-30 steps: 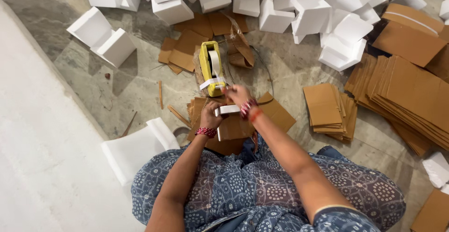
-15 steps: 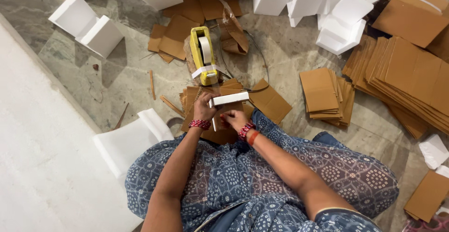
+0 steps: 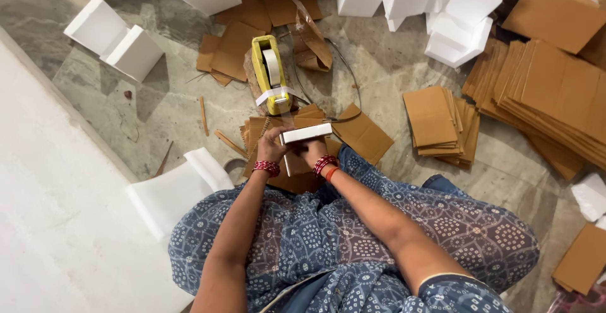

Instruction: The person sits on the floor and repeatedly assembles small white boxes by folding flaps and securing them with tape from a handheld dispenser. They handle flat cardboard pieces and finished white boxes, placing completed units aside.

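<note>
- White foam slab [image 3: 173,193] lies on floor by my left knee, bare floor [image 3: 158,108] beyond it.
- My left hand [image 3: 273,145] & right hand [image 3: 314,152]: fingers pinch small white box [image 3: 305,133] over lap, just short of yellow tape dispenser [image 3: 271,76].
- Cardboard stack [image 3: 435,120] to the right, well apart.

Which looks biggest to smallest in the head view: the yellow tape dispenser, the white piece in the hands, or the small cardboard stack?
1. Cardboard stack
2. Tape dispenser
3. White piece, though it sits nearer the camera and the hands hide part of it.
</note>
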